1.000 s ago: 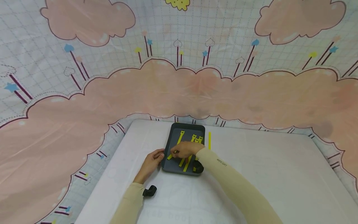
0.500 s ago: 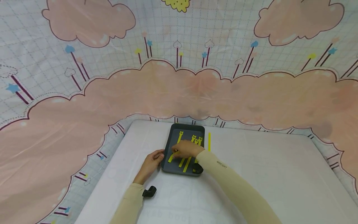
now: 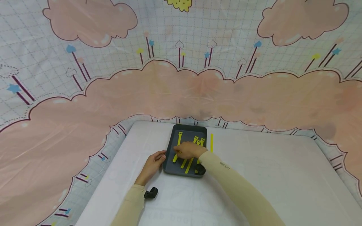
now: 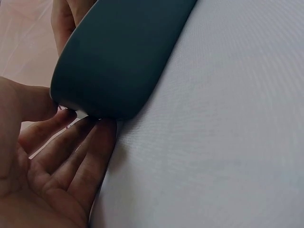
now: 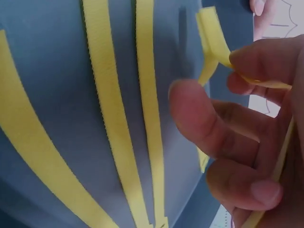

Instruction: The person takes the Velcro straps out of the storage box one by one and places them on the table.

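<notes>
A dark grey tray (image 3: pixel 173 169) lies on the white table, with several yellow hook-and-loop cable ties in it. My left hand (image 3: pixel 152 164) holds the tray's left side; in the left wrist view its thumb is at the rim and its fingertips lie against the outer wall. Over the tray, my right hand (image 3: pixel 188 150) pinches one yellow cable tie (image 5: pixel 214 35) between thumb and finger. That tie's slotted head shows beyond the hand in the head view, its tail on the near side. Other cable ties (image 5: pixel 107 99) lie side by side, partly hidden under the right hand and wrist.
A straight yellow strip (image 3: pixel 211 142) lies on the table (image 3: pixel 268 169), close to the tray's right side. Black wrist cameras (image 3: pixel 151 193) sit on both wrists. A patterned cloth (image 3: pixel 215 94) with pink clouds rises behind the table.
The right hand's fingers have shifted slightly, and the pinched cable tie has swung from slanting toward more upright, its head moving left and its tail right. The left hand has stayed put.
</notes>
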`<state>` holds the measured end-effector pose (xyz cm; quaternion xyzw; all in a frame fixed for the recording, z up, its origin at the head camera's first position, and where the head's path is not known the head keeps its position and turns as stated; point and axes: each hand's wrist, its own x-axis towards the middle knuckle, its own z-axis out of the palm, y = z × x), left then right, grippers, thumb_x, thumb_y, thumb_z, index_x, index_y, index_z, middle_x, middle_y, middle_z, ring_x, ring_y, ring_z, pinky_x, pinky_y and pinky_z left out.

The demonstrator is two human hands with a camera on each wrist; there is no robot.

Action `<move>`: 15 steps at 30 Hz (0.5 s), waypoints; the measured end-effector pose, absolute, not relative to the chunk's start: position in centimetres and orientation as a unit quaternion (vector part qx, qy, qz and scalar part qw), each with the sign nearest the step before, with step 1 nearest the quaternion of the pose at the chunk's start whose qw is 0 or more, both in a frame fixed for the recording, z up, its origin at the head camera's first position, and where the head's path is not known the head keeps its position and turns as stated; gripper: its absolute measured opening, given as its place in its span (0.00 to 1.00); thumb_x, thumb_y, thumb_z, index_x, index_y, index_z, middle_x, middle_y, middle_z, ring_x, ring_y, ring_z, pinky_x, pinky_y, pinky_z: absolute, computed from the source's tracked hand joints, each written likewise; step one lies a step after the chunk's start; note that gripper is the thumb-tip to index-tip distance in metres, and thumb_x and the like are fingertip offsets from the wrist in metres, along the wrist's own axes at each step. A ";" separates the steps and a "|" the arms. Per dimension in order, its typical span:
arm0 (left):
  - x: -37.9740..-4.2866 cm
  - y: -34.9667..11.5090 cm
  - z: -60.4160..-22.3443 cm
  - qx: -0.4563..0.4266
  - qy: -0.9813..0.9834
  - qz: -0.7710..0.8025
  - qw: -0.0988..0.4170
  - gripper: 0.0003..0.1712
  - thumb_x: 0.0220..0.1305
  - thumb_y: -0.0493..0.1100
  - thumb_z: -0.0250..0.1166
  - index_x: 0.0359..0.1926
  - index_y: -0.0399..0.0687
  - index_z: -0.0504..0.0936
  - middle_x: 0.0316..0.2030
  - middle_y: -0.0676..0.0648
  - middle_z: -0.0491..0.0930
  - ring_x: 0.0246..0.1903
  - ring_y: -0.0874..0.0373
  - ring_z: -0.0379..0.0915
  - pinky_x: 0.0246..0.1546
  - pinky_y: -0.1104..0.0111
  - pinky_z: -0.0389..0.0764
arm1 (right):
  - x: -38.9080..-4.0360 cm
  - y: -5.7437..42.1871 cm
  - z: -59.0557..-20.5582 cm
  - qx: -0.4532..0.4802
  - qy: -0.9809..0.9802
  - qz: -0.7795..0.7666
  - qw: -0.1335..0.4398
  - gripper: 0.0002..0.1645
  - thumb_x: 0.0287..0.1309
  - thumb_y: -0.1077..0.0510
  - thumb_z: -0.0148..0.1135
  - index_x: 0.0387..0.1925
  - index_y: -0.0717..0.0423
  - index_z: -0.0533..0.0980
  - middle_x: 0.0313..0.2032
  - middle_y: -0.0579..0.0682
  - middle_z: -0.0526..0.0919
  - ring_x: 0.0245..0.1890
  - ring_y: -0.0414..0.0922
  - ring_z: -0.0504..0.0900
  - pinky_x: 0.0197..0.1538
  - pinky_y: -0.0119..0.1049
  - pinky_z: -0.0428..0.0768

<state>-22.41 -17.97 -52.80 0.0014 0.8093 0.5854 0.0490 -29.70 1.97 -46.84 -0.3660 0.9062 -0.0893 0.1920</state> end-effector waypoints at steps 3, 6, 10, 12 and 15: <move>-22.4 -18.0 -52.7 -0.002 0.809 0.586 0.050 0.22 0.67 0.43 0.56 0.60 0.46 0.72 0.54 0.40 0.78 0.54 0.51 0.75 0.46 0.69 0.75 | -29.7 2.0 -46.7 -0.359 0.907 -0.092 0.199 0.06 0.68 0.49 0.47 0.37 0.40 0.71 0.28 0.41 0.76 0.23 0.38 0.76 0.27 0.30 0.74; -22.4 -17.9 -52.6 -0.004 0.810 0.584 0.050 0.22 0.67 0.43 0.56 0.60 0.46 0.72 0.54 0.40 0.78 0.54 0.50 0.74 0.47 0.66 0.76 | -29.7 2.1 -46.7 -0.361 0.909 -0.092 0.187 0.07 0.67 0.49 0.48 0.37 0.42 0.73 0.27 0.41 0.76 0.23 0.37 0.76 0.27 0.29 0.74; -22.3 -17.9 -52.6 -0.006 0.812 0.581 0.049 0.21 0.67 0.43 0.56 0.60 0.45 0.72 0.54 0.40 0.78 0.54 0.50 0.74 0.47 0.65 0.76 | -29.9 2.1 -46.6 -0.382 0.911 -0.066 0.142 0.06 0.65 0.50 0.53 0.35 0.42 0.76 0.26 0.40 0.76 0.26 0.37 0.74 0.31 0.30 0.72; -22.3 -17.9 -52.5 -0.007 0.812 0.582 0.050 0.22 0.67 0.43 0.56 0.60 0.46 0.72 0.54 0.40 0.78 0.54 0.50 0.74 0.47 0.65 0.76 | -30.1 2.0 -46.6 -0.395 0.910 -0.044 0.119 0.06 0.64 0.50 0.54 0.34 0.43 0.77 0.26 0.39 0.77 0.27 0.37 0.73 0.33 0.31 0.72; -22.2 -17.9 -52.5 -0.007 0.814 0.579 0.048 0.22 0.67 0.43 0.56 0.60 0.46 0.72 0.54 0.40 0.78 0.54 0.50 0.74 0.47 0.64 0.76 | -30.2 2.0 -46.6 -0.404 0.909 -0.029 0.101 0.06 0.62 0.51 0.56 0.34 0.44 0.79 0.28 0.40 0.78 0.27 0.38 0.73 0.35 0.32 0.72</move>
